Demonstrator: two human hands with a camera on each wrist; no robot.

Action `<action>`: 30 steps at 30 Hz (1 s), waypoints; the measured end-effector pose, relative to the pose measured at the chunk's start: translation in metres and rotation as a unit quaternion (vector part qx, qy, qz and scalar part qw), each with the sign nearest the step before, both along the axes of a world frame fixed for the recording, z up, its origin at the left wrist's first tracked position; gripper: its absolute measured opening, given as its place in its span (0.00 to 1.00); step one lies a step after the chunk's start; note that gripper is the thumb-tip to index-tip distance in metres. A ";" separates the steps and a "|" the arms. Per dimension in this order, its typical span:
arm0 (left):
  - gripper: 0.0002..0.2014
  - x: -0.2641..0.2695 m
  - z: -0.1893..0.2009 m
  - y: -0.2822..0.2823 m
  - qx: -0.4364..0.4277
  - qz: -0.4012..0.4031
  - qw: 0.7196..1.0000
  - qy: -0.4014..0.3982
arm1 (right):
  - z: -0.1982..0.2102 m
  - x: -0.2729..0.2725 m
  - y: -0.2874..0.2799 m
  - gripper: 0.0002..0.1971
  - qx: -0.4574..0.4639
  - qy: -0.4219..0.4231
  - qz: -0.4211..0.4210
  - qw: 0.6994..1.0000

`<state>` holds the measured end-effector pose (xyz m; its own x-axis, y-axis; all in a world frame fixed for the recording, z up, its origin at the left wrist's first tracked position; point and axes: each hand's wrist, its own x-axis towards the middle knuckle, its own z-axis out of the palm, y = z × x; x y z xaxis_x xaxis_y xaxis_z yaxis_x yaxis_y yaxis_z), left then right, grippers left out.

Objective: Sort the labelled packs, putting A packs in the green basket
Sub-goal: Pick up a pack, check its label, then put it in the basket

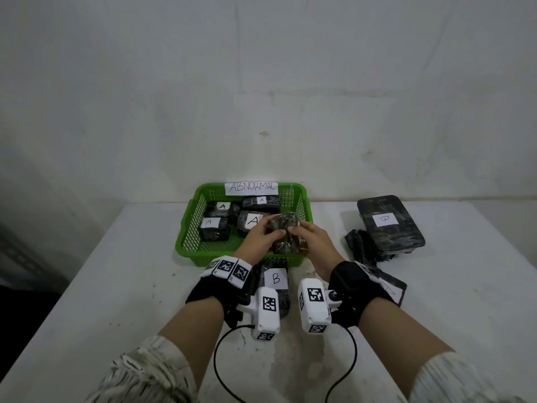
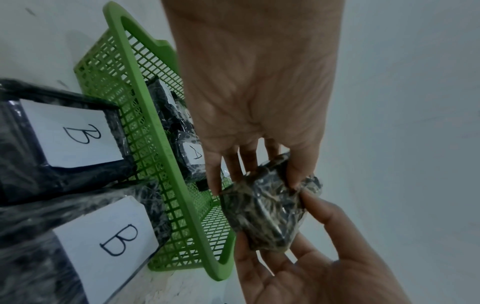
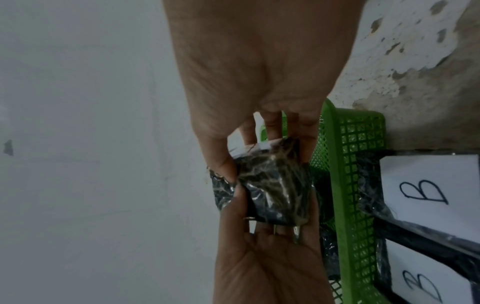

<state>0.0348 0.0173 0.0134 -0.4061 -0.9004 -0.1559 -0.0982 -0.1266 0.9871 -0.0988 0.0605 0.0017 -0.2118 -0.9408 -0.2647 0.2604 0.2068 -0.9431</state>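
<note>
Two hands, your left hand (image 1: 259, 235) and right hand (image 1: 312, 241), pinch one wrapped pack (image 1: 285, 231) over the green basket (image 1: 186, 239) at centre frame, seemingly hunting its label.

You have one green basket (image 1: 186, 232), four A packs (image 1: 255, 221) inside it, one unlabelled-side pack (image 1: 283, 232) in two hands (image 1: 261, 235), and at least three B packs (image 1: 389, 222) outside.

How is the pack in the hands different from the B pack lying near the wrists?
The held pack is up over the green basket, gripped by the left hand and right hand; the B pack lies on the table. The held pack shows no label; the B pack shows its letter. Both are dark and plastic-wrapped.
</note>
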 end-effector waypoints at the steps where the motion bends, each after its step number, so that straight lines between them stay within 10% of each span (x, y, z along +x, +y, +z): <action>1: 0.19 0.001 -0.001 0.000 -0.005 -0.011 1.000 -0.010 | -0.001 0.000 0.000 0.20 0.000 0.016 -0.008 1.000; 6: 0.28 0.003 -0.003 -0.002 -0.036 0.029 0.998 -0.035 | 0.000 0.000 0.001 0.18 -0.024 0.036 -0.032 0.999; 12: 0.04 0.004 -0.001 -0.005 0.031 0.080 0.996 0.005 | 0.007 -0.002 0.005 0.10 -0.040 0.079 -0.029 0.996; 16: 0.19 0.002 0.004 -0.001 0.064 0.041 0.996 0.050 | -0.001 0.000 -0.001 0.17 -0.033 0.118 -0.059 0.991; 20: 0.14 0.001 0.001 -0.001 0.033 0.029 0.999 0.010 | -0.005 0.005 -0.002 0.32 0.008 0.228 -0.034 0.973; 30: 0.34 0.001 0.005 0.000 0.043 0.020 0.999 0.013 | 0.005 0.017 0.001 0.19 0.009 0.098 0.049 0.994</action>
<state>0.0362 0.0169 0.0187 -0.3753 -0.8996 -0.2232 -0.0656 -0.2144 0.9745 -0.0822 0.0611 0.0066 -0.1692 -0.9548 -0.2445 0.0507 0.2393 -0.9696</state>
